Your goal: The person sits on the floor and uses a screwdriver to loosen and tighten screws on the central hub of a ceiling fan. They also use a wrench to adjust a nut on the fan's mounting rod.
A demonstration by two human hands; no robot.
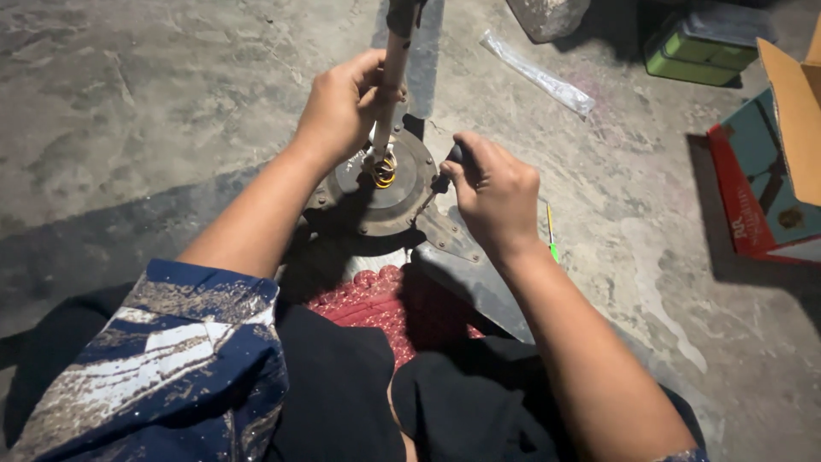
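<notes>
My left hand [342, 107] grips a pale upright rod [395, 64] that rises from the middle of a round dark metal fan hub [409, 192]. Yellow and red wires [384, 171] coil around the rod's base. My right hand [496, 198] is closed on the black handle of a screwdriver [446, 171], whose tip points down at the hub's rim. A grey fan blade [479, 287] runs from the hub toward my lap. A red patterned cloth [376, 295] lies under the hub.
On the concrete floor [154, 111] lie a clear plastic bag [539, 73], a thin green-tipped tool [552, 235], a green lidded box [697, 51] and an open cardboard carton [770, 171] at the right. A second blade [423, 51] extends away from the hub.
</notes>
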